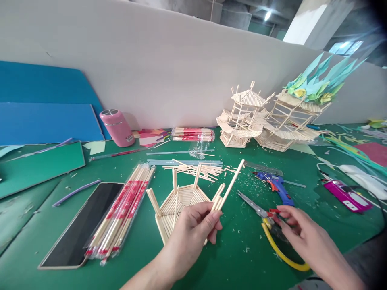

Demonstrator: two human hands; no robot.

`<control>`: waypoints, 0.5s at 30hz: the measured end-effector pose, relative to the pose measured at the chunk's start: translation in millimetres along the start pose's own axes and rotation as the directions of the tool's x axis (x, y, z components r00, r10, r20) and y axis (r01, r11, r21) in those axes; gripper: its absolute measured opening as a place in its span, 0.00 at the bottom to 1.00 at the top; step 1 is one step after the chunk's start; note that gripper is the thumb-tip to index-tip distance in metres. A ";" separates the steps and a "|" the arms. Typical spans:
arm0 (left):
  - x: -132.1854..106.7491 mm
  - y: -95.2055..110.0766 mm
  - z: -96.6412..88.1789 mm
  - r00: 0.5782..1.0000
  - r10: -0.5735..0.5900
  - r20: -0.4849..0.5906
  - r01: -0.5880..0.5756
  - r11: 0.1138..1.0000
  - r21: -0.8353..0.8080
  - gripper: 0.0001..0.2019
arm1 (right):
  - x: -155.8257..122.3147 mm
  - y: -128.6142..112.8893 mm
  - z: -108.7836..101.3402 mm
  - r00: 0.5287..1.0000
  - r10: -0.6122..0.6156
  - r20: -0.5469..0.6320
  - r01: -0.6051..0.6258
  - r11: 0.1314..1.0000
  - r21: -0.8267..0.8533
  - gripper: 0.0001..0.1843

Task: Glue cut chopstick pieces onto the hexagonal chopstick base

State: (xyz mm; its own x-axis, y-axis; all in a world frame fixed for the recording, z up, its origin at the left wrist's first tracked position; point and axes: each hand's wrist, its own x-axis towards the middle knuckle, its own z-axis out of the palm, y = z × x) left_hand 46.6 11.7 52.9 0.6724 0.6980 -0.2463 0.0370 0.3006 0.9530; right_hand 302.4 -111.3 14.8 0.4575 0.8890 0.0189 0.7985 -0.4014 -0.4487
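My left hand (198, 225) is closed on thin wooden sticks; the longest stick (232, 184) slants up to the right from my fingers. Partly behind this hand sits a many-sided base of wooden sticks (173, 205), with short paired posts standing at its corners. Whether my fingers also grip one of those posts, I cannot tell. On the right, my right hand (298, 227) pinches the red part near the pivot of yellow-handled shears (256, 207). The shears' blades point up and left, and its grip is partly hidden by the fingers.
A blue glue gun (276, 187) lies beyond the shears. Cut sticks (199, 170) lie behind the base. Packed chopsticks (123, 213) and a dark phone (81, 227) are at left. Stick pavilions (242, 121) and a pink tumbler (117, 128) stand by the wall; a magenta device (347, 196) sits right.
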 end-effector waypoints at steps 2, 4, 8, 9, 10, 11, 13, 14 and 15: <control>0.1 1.0 1.0 1.000 -0.012 0.001 0.012 1.000 0.000 0.17 | -9.5 24.9 9.0 0.999 -0.033 -0.019 0.029 0.988 -0.151 0.19; -0.4 1.7 3.3 1.000 -0.022 0.003 0.022 1.000 -0.003 0.16 | -16.0 38.8 16.8 0.998 -0.062 0.000 0.060 0.974 -0.220 0.22; -6.1 0.2 7.6 0.996 -0.081 0.032 0.081 0.997 -0.002 0.15 | -14.1 47.2 24.6 0.997 -0.031 0.069 0.050 0.955 -0.293 0.24; -8.7 -0.9 7.7 0.993 -0.106 0.046 0.106 0.994 -0.003 0.15 | -11.4 48.0 24.5 0.997 -0.011 0.078 0.034 0.955 -0.294 0.23; -11.4 -2.4 7.4 0.990 -0.130 0.059 0.131 0.991 -0.005 0.16 | -8.6 48.7 23.7 0.996 0.012 0.086 0.013 0.960 -0.278 0.21; -14.3 -4.1 6.4 0.986 -0.151 0.067 0.151 0.988 -0.008 0.16 | -6.3 49.5 22.3 0.994 0.036 0.100 -0.010 0.968 -0.250 0.18; -19.5 -7.9 3.4 0.979 -0.196 0.064 0.197 0.980 -0.014 0.16 | -4.1 51.1 18.4 0.990 0.079 0.117 -0.057 0.982 -0.182 0.14; -21.7 -9.9 1.5 0.975 -0.215 0.051 0.216 0.976 -0.020 0.16 | -4.8 51.9 16.6 0.989 0.089 0.118 -0.071 0.987 -0.147 0.13; -23.6 -11.9 -0.5 0.973 -0.230 0.035 0.231 0.973 -0.028 0.16 | -6.5 52.6 15.3 0.991 0.082 0.102 -0.071 0.992 -0.109 0.14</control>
State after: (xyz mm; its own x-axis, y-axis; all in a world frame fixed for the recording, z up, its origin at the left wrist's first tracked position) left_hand 29.9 -8.1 47.3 0.6717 0.5868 -0.4523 0.1705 0.4717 0.8651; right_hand 335.4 -134.9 -22.6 0.4795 0.8707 -0.1089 0.8017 -0.4852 -0.3491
